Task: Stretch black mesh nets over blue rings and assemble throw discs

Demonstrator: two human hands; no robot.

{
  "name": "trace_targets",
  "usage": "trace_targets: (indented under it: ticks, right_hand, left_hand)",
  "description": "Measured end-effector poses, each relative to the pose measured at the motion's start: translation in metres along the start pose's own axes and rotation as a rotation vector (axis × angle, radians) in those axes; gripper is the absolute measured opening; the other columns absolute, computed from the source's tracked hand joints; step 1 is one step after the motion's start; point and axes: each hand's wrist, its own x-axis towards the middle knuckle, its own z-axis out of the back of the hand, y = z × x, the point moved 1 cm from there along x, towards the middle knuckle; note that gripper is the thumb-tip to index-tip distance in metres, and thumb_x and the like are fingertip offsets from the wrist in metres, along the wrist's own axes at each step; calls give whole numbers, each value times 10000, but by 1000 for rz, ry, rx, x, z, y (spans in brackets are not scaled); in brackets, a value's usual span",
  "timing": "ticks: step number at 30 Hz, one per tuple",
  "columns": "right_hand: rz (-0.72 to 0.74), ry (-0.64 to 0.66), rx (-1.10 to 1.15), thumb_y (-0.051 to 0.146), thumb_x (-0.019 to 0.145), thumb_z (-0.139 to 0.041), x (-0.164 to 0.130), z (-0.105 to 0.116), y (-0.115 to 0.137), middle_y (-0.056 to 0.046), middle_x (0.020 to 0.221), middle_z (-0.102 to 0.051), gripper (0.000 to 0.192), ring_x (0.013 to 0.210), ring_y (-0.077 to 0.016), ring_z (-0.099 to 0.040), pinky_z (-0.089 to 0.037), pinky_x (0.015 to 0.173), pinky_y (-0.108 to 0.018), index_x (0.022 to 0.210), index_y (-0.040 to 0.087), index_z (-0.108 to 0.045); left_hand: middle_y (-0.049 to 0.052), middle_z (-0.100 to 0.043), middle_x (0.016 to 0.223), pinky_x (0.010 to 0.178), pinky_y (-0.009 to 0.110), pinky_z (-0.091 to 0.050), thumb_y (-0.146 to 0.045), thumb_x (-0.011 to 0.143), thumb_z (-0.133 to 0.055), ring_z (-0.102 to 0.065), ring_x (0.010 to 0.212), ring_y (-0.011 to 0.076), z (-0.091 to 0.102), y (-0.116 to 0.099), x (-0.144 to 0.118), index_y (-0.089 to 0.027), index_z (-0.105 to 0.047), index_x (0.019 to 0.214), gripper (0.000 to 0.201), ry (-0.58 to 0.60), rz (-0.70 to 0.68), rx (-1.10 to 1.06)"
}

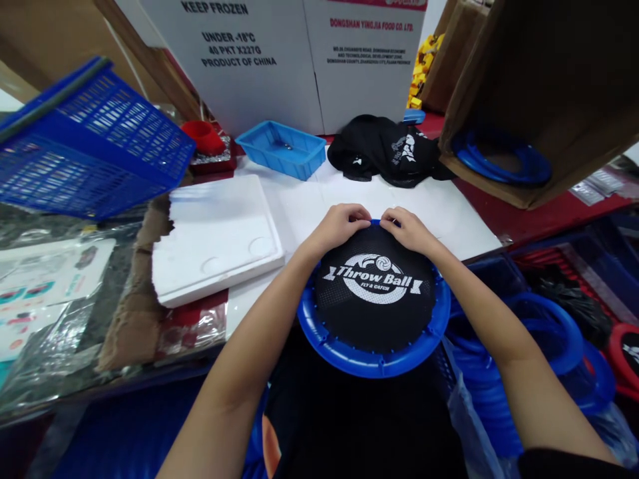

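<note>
A round throw-ball paddle [374, 332] with a blue plastic rim and black mesh, printed "Throw Ball Fly & Catch", leans between my lap and the table edge. My left hand [344, 223] pinches its far rim just left of centre. On the same stretch of rim, my right hand [405, 226] grips a little to the right, with a short bit of blue showing between the two. Both sets of fingertips curl over the edge and are partly hidden. Beyond the hands lies a heap of black printed mesh covers [389, 150].
A shallow blue tray [282, 150] holds small metal bits. Left are a white foam lid [214, 233] and a tilted blue basket [90, 146]. A cardboard box [492, 100] with blue rings [499, 159] stands right. More blue rings [544, 326] are stacked below it.
</note>
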Motion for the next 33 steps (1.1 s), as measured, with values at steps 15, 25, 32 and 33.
trace_targets:
  ticks: [15, 25, 32, 33]
  right_hand:
    - [-94, -9, 111, 364, 936, -641, 2, 0, -7, -38, 967, -723, 166, 947, -217, -633, -461, 882, -358, 881, 225, -713]
    - [-163, -81, 112, 278, 867, -654, 2, -3, -8, -21, 876, -725, 108, 887, -212, -645, -460, 843, -351, 781, 222, -686]
    - [-179, -72, 125, 278, 869, -656, 1, -3, -7, -31, 887, -724, 109, 887, -218, -644, -463, 842, -364, 779, 222, -681]
    - [-179, -71, 123, 274, 870, -654, 1, -2, -6, -34, 890, -723, 108, 889, -219, -643, -462, 843, -366, 780, 221, -681]
  left_hand:
    - [76, -826, 917, 836, 377, -562, -412, 793, -814, -737, 850, 241, 8, 25, 19, -182, -853, 929, 269, 138, 159, -147]
    - [63, -801, 809, 745, 352, -531, -374, 764, -819, -707, 781, 231, 10, 11, 26, -179, -845, 848, 214, 146, 160, -34]
    - [53, -786, 843, 798, 354, -512, -317, 842, -753, -674, 787, 211, 12, 9, 18, -197, -843, 889, 157, 148, 40, 102]
    - [50, -788, 850, 817, 359, -512, -307, 850, -747, -677, 793, 212, 11, 7, 18, -202, -841, 891, 147, 151, 20, 127]
